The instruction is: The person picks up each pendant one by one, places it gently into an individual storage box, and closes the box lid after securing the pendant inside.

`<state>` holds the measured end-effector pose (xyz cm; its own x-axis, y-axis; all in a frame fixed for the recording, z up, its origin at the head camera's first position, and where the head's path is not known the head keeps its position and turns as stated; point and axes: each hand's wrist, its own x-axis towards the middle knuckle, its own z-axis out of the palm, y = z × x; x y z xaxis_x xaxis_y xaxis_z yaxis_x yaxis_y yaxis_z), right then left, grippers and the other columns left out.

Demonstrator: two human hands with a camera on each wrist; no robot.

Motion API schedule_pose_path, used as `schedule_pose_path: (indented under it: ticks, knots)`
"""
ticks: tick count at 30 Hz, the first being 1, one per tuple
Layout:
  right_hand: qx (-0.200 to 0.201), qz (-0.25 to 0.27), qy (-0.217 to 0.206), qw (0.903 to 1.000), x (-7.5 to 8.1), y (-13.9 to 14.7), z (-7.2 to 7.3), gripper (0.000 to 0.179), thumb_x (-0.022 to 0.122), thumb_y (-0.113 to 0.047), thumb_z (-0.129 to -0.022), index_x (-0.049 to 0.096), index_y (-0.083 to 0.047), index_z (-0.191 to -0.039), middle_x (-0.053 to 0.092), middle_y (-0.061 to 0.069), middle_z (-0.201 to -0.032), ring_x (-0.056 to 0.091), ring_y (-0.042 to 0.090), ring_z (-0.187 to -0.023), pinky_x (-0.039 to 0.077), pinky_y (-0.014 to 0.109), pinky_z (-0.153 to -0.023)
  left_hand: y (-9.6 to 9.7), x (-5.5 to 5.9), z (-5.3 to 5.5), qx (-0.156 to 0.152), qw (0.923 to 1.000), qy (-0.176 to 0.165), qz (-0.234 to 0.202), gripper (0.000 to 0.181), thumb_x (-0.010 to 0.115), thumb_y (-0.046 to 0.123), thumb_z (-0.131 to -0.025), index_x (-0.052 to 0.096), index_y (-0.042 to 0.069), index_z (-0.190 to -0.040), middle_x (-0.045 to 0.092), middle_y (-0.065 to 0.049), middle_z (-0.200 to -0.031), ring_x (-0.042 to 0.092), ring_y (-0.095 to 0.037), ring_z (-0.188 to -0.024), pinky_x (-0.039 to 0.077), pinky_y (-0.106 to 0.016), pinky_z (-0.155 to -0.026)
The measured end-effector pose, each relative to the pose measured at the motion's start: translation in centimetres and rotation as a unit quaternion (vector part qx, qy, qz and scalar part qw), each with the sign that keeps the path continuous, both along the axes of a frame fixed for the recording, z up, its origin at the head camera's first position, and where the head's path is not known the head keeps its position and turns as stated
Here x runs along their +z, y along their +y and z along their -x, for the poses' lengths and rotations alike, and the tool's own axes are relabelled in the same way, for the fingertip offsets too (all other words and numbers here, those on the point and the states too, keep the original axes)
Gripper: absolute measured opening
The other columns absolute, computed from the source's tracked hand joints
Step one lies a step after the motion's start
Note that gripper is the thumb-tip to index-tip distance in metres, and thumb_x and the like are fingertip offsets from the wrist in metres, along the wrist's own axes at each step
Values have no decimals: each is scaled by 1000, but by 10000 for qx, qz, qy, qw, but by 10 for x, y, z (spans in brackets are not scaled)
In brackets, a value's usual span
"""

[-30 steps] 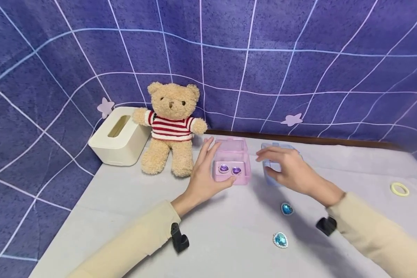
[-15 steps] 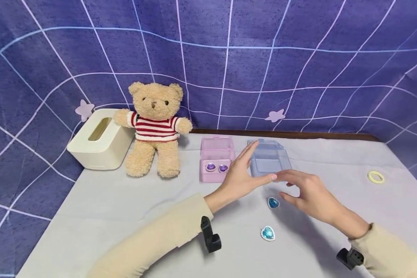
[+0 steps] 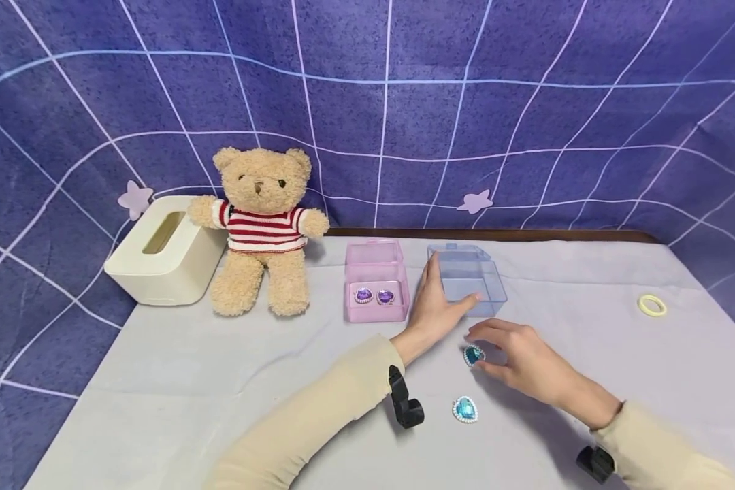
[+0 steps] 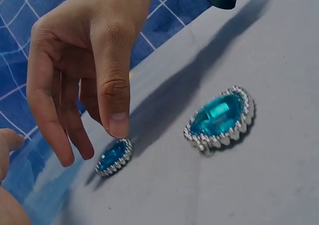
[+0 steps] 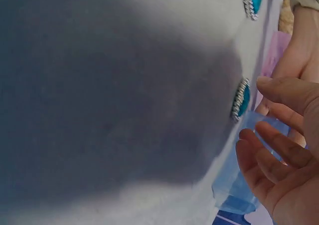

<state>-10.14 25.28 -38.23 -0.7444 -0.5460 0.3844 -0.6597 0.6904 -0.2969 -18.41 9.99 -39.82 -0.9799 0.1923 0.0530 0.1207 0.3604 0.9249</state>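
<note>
My left hand (image 3: 433, 312) lies along the left side of an open, see-through blue box (image 3: 486, 282), fingers straight, thumb across its front edge. My right hand (image 3: 523, 361) hovers around a blue heart-shaped gem (image 3: 474, 355) with a silver beaded rim. Its thumb and fingers stand apart on either side of that gem; in the left wrist view the thumb tip is just above the gem (image 4: 113, 157). A second such gem (image 3: 465, 410) lies nearer on the table. An open pink box (image 3: 376, 312) left of my left hand holds two purple gems (image 3: 385, 297).
A teddy bear (image 3: 263, 231) in a striped sweater sits at the back left beside a cream tissue box (image 3: 165, 252). A pale yellow ring (image 3: 652, 305) lies at the right on the white-covered table (image 3: 220, 381). A purple grid-patterned cloth (image 3: 355, 102) hangs behind.
My left hand has gone from the pink box to the left side of the blue box. My right hand has left the blue box and come down over the farther blue gem.
</note>
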Motion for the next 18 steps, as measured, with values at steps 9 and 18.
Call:
schedule_pose_path:
  ticks: [9,18]
  knots:
    - [18,-266,-30,9996,-7,-4,1,33,85,-2,-66,71,-6,-96,70,1,-97,68,19,-93,59,36,-81,-5,-11,1,-18,9999,134,4,98,80,37,-79,20,14,-154,34,-11,-155,38,-30,-140,33,-46,-116]
    - [-28,-328,-107,9994,-11,-3,3,25,82,-2,-70,71,-10,-90,69,-4,-89,66,13,-87,58,32,-76,-7,-15,1,-51,9993,372,-80,95,80,37,-78,26,15,-152,38,-9,-153,39,-29,-139,35,-45,-115]
